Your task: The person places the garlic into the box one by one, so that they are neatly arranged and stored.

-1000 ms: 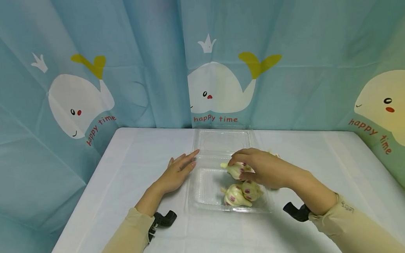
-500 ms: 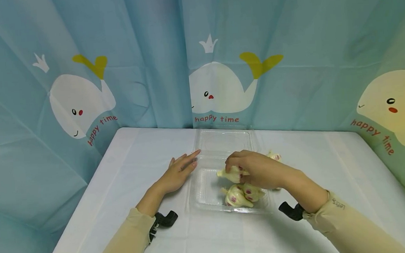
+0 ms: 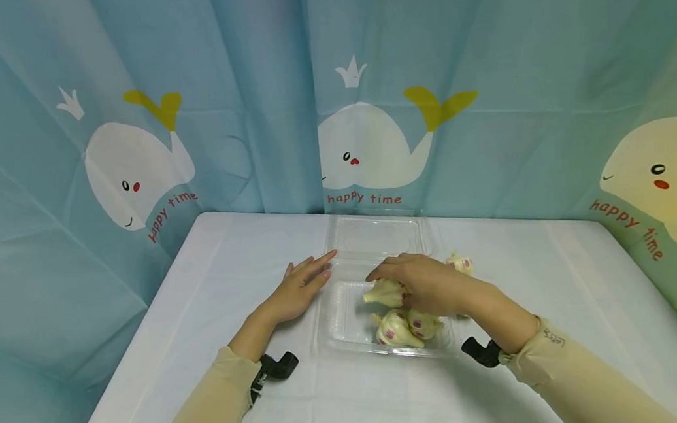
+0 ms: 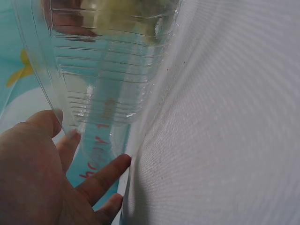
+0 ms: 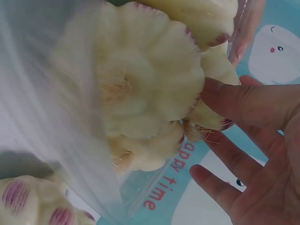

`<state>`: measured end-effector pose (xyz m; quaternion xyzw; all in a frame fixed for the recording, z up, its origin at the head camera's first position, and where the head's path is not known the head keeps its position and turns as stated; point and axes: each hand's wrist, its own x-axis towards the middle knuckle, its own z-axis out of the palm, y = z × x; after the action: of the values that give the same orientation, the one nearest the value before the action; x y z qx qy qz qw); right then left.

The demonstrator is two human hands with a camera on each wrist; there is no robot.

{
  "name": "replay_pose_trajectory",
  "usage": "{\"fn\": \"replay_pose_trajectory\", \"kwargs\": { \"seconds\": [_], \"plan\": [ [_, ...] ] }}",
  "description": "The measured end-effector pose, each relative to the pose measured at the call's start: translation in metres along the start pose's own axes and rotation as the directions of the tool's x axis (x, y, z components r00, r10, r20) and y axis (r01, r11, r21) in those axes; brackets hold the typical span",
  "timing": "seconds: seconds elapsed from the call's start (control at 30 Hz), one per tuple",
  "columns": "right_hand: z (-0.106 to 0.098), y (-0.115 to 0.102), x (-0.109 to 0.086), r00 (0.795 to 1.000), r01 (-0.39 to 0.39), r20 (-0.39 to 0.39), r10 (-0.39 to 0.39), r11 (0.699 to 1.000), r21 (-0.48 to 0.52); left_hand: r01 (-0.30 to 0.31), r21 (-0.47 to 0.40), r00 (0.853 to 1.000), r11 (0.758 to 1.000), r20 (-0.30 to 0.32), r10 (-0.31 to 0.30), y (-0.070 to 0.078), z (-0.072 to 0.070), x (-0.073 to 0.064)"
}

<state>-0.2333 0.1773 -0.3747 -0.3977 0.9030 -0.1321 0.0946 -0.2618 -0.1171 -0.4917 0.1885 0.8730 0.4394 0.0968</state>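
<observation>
A clear plastic clamshell box (image 3: 338,339) stands on the table with its lid (image 3: 375,235) folded back. Inside, two garlic bulbs (image 3: 395,329) sit at the front right. Another garlic bulb (image 3: 384,293) lies behind them, under my right hand (image 3: 438,286), its stem pointing left. In the right wrist view the fingers (image 5: 234,157) are straight and spread, and the thumb (image 5: 253,103) is right at the bulbs. My left hand (image 3: 294,293) rests beside the box, fingers extended; in the left wrist view its thumb (image 4: 47,122) is at the box's rim.
Right of the box, a garlic bulb (image 3: 460,264) lies on the white table (image 3: 532,276); another is mostly hidden behind my right wrist. A blue curtain (image 3: 247,80) with whale prints hangs behind the table. Black wrist devices (image 3: 281,365) sit at both sleeves.
My right hand has moved left and lowered the garlic bulb slightly into the box, and its fingers have straightened. The garlic bulb at the right shows more clearly. The left hand stays put.
</observation>
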Motion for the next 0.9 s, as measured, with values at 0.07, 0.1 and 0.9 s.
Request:
{"fn": "replay_pose_trajectory", "kwargs": {
  "seconds": [0.07, 0.1, 0.9],
  "plan": [
    [0.0021, 0.0007, 0.0008, 1.000, -0.006, 0.003, 0.006, 1.000, -0.005, 0.000, 0.001, 1.000, 1.000, 0.000, 0.000, 0.0000, 0.0002, 0.0003],
    [0.0032, 0.0012, 0.0013, 1.000, 0.001, 0.001, -0.001, 1.000, -0.009, 0.001, 0.002, 1.000, 1.000, -0.001, -0.001, -0.0001, 0.0003, 0.0003],
    [0.0086, -0.0007, 0.0030, 0.998, -0.004, 0.062, 0.006, 1.000, -0.025, 0.000, 0.000, 1.000, 1.000, -0.001, 0.000, 0.0007, -0.0004, -0.0005]
  ]
}}
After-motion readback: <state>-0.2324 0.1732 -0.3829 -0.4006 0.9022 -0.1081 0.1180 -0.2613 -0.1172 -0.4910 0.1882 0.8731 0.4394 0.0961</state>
